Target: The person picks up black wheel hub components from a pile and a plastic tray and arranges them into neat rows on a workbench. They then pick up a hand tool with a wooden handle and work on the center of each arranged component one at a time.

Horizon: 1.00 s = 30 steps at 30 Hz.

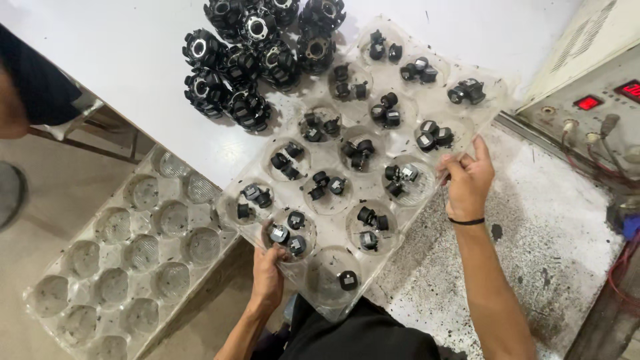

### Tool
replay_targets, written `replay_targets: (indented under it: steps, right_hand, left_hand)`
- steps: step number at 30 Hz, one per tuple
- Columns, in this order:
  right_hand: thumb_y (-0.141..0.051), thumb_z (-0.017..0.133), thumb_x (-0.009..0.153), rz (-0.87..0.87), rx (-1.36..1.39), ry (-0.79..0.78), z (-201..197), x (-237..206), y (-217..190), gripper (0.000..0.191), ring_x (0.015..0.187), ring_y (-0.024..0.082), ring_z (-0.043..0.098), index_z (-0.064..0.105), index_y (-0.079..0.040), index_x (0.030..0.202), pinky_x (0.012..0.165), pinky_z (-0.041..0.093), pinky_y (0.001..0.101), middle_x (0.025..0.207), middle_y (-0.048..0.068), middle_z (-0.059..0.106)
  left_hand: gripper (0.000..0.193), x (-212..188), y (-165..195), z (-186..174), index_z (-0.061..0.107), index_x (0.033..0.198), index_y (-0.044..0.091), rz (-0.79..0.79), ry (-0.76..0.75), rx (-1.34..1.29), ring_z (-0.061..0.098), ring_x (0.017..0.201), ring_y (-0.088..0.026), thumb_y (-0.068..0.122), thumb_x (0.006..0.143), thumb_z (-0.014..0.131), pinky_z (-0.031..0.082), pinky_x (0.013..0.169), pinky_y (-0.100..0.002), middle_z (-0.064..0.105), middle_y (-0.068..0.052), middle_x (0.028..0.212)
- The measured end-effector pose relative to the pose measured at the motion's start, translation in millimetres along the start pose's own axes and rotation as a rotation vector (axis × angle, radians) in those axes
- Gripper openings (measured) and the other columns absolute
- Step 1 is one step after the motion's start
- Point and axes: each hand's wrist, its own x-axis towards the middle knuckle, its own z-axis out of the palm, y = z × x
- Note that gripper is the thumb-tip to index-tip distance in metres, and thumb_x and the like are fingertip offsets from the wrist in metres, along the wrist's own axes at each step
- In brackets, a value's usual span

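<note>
A clear plastic tray (313,223) with round cups lies at a slant across the white table edge. Most cups hold two or three small black parts (357,153). My left hand (268,275) grips the tray's near rim, thumb on top beside a cup of black parts. My right hand (467,181) pinches the tray's right rim next to a cup with black and silver parts (401,179). A black band circles my right wrist.
Several black finned round housings (250,60) are heaped on the white table (100,47) at the back. An empty clear cup tray (127,257) rests low on the left. A machine panel with red displays (589,102) stands right, above a speckled worn surface (547,247). Another person's dark sleeve (30,80) is at far left.
</note>
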Motion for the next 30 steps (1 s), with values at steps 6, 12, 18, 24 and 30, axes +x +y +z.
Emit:
replay_targets:
  steps: [6, 12, 18, 24, 30]
  right_hand:
    - [0.007, 0.065, 0.096, -0.052, 0.027, 0.086, -18, 45, -17, 0.048, 0.065, 0.01, 0.058, 0.055, 0.007, 0.143, 0.054, 0.04, 0.0222, 0.083, 0.005, 0.066]
    - [0.006, 0.073, 0.09, -0.217, -0.056, 0.191, -23, 127, -41, 0.049, 0.078, 0.01, 0.061, 0.054, 0.007, 0.135, 0.07, 0.051, 0.0242, 0.093, 0.004, 0.063]
    - [-0.008, 0.083, 0.088, -0.202, -0.382, 0.129, 6, 201, -90, 0.029, 0.092, 0.012, 0.061, 0.073, 0.002, 0.113, 0.083, 0.046, 0.0281, 0.102, 0.001, 0.069]
    - [-0.025, 0.084, 0.085, 0.217, -0.184, 0.218, 26, 229, -146, 0.033, 0.087, 0.015, 0.054, 0.068, -0.006, 0.108, 0.073, 0.042, 0.033, 0.096, 0.0, 0.061]
    - [-0.031, 0.072, 0.099, -0.319, -0.671, 0.018, 18, 203, -152, 0.034, 0.111, 0.022, 0.068, 0.073, -0.004, 0.12, 0.096, 0.05, 0.0321, 0.119, 0.011, 0.075]
  left_hand:
    - [0.073, 9, 10, 70, 0.037, 0.151, 0.011, -0.095, -0.089, -0.024, 0.06, 0.091, -0.012, 0.0, 0.08, 0.048, 0.052, 0.084, -0.031, 0.06, -0.002, 0.107]
    - [0.05, 54, 21, 165, 0.048, 0.136, 0.007, -0.18, -0.254, 0.033, 0.064, 0.08, -0.015, 0.006, 0.086, 0.05, 0.054, 0.068, -0.033, 0.067, -0.005, 0.099]
    - [0.021, 143, 10, 275, 0.055, 0.108, -0.004, -0.135, -0.339, -0.014, 0.065, 0.068, -0.019, 0.012, 0.094, 0.054, 0.058, 0.058, -0.035, 0.064, -0.011, 0.089]
    - [0.025, 200, 31, 408, 0.05, 0.108, 0.003, -0.19, -0.312, -0.026, 0.065, 0.069, -0.027, 0.011, 0.087, 0.058, 0.061, 0.061, -0.038, 0.062, -0.014, 0.089]
    - [0.066, 231, 74, 480, 0.054, 0.13, 0.004, -0.019, -0.578, 0.953, 0.068, 0.096, -0.034, 0.057, 0.094, 0.07, 0.058, 0.088, -0.05, 0.065, -0.018, 0.117]
